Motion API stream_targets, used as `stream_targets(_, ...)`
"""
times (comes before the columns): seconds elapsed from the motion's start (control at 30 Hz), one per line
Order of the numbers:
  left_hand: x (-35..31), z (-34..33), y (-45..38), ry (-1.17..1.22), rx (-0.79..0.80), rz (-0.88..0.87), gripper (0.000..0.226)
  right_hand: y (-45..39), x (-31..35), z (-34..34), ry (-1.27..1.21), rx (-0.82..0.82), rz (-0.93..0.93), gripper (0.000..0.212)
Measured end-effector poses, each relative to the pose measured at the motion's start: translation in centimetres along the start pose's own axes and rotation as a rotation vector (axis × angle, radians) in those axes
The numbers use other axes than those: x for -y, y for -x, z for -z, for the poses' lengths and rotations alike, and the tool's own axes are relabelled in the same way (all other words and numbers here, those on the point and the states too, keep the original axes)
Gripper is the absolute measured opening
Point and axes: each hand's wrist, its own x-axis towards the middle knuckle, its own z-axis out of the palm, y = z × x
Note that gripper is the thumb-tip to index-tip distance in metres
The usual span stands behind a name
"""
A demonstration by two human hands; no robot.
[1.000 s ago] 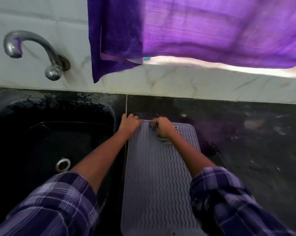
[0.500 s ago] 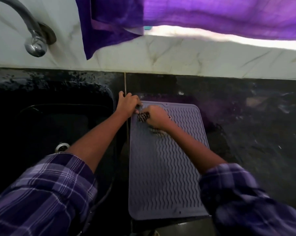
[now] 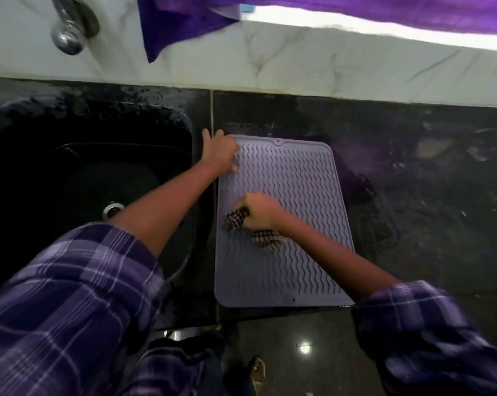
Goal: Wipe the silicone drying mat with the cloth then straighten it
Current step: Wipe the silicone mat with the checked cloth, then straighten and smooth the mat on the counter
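A lavender silicone drying mat (image 3: 298, 178) with wavy ridges lies flat on the dark counter, just right of the sink. My left hand (image 3: 220, 152) rests on its far left corner, fingers spread and pressing the mat down. My right hand (image 3: 260, 210) grips a bunched black-and-white checked cloth (image 3: 266, 237) against the middle of the mat, near its left side. Part of the cloth sticks out on either side of my fist.
A black sink (image 3: 93, 178) with a metal drain (image 3: 112, 210) sits left of the mat. A chrome tap (image 3: 70, 27) juts from the white wall. A purple curtain (image 3: 184, 21) hangs above. Dark stained counter (image 3: 427, 195) extends to the right.
My right hand has dragged the cloth from the mat's far left corner toward me, to the mat's middle. My left hand stays on the far left corner. The camera tilted downward.
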Motion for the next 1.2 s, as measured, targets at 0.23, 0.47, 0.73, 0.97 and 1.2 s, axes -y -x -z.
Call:
stream_targets(0.23,-2.4,-2.2,6.9,-0.021,0.114,0.047,0.062,4.1,2.7,-4.3,0.228,-0.045,0.006,0.036)
stream_targets(0.47,-5.7,-2.3,9.9,-0.166,-0.028,0.046,0.038,14.3,0.4,-8.2,0.081,0.079,0.05,0.043)
stream_targets(0.73,-10.2,-2.4,14.5,-0.158,0.053,0.104,0.033,20.7,-17.0,0.6,0.056,-0.437,-0.537,0.027)
stream_targets(0.97,-12.3,-3.1,15.9,-0.207,0.038,0.113,0.034,21.7,-25.5,-1.3,0.058,-0.275,-0.664,0.062)
stream_targets(1.2,-10.7,-2.6,15.8,-0.175,-0.012,0.147,0.03,18.2,-22.2,-0.6,0.193,-0.529,-0.617,0.047)
